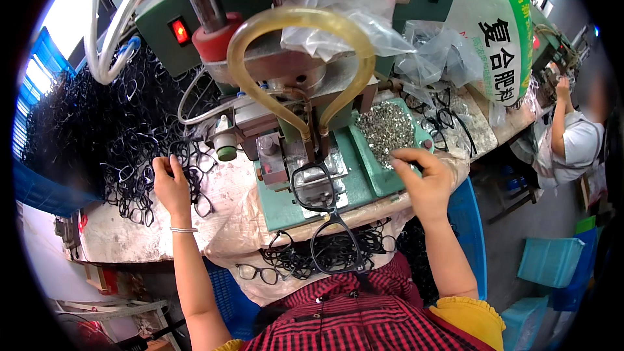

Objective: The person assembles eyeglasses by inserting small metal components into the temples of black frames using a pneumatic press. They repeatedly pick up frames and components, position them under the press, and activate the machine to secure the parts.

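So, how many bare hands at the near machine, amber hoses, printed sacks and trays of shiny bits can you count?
Bare hands (left hand, right hand): 2
Amber hose: 1
Printed sack: 1
Tray of shiny bits: 1
Total: 5

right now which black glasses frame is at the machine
The frame directly below the ends of the yellowish hose; others lie bunched by the left hand, in the picture's lower middle, or right of the green tray.

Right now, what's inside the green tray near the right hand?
The green tray holds a heap of tiny silvery bits. Whatever lies beneath the heap is covered; I can't see it.
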The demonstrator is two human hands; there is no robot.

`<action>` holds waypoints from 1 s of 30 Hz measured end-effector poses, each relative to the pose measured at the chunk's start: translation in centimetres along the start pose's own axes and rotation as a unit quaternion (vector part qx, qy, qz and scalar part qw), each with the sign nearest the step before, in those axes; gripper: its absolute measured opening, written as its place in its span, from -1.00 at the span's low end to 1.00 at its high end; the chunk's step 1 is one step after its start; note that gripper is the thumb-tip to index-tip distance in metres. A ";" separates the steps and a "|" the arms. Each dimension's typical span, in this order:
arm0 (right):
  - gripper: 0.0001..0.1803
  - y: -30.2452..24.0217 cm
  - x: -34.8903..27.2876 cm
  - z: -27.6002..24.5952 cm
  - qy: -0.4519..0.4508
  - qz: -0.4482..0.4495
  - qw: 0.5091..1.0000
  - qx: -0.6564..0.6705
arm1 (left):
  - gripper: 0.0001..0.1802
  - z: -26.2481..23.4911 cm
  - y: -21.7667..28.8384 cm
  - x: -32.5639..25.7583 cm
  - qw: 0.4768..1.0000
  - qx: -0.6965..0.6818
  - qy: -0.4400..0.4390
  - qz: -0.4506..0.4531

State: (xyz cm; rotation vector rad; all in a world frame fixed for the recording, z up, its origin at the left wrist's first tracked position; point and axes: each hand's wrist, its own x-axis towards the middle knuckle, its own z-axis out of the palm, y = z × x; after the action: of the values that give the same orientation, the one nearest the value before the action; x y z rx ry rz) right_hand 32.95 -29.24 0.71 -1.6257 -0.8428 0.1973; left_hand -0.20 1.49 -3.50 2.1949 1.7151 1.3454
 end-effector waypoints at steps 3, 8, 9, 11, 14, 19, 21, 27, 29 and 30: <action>-0.87 -3.3 2.9 3.4 -0.036 -0.150 0.988 0.017 | -0.72 1.1 1.2 0.1 0.999 0.033 -0.024 0.033; -0.66 -4.0 3.0 8.2 -0.020 -0.128 0.988 0.090 | -0.84 3.1 -1.5 -3.3 0.980 0.155 0.022 0.119; -0.60 -4.5 2.3 8.1 -0.016 -0.093 0.987 0.129 | -0.84 3.0 -1.8 -4.0 0.977 0.169 0.040 0.124; -0.44 -4.0 2.5 7.7 -0.033 -0.080 0.987 0.138 | -0.78 3.6 -1.7 -3.6 0.991 0.101 0.057 0.074; -0.42 -4.0 1.8 7.7 -0.030 -0.054 0.983 0.171 | -0.60 2.5 0.3 -3.5 0.983 0.163 -0.072 0.045; -0.37 -5.9 1.9 7.9 -0.058 -0.096 0.979 0.171 | -0.59 4.5 -1.3 -4.0 0.970 0.199 -0.082 0.116; -0.35 -6.2 2.2 7.9 -0.069 -0.112 0.978 0.160 | -0.68 4.7 -1.3 -3.7 0.974 0.193 -0.071 0.095; -0.28 -7.6 0.3 5.7 -0.175 0.040 0.930 0.322 | -0.86 -1.7 6.2 -3.6 0.941 -0.339 0.004 -0.017; -0.31 -6.1 0.5 4.0 -0.185 -0.020 0.954 0.235 | -0.91 -4.2 12.5 -5.5 0.891 -0.449 0.024 0.065; -0.44 -4.7 1.1 2.8 -0.121 -0.111 0.986 0.031 | -0.92 -5.0 14.7 -6.1 0.865 -0.475 0.035 0.155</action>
State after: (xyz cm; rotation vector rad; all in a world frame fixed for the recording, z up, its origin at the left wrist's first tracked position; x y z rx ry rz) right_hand 30.27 -26.35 4.64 -1.4553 -1.1842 0.2647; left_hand 7.78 -11.29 3.59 1.8118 0.4422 1.8000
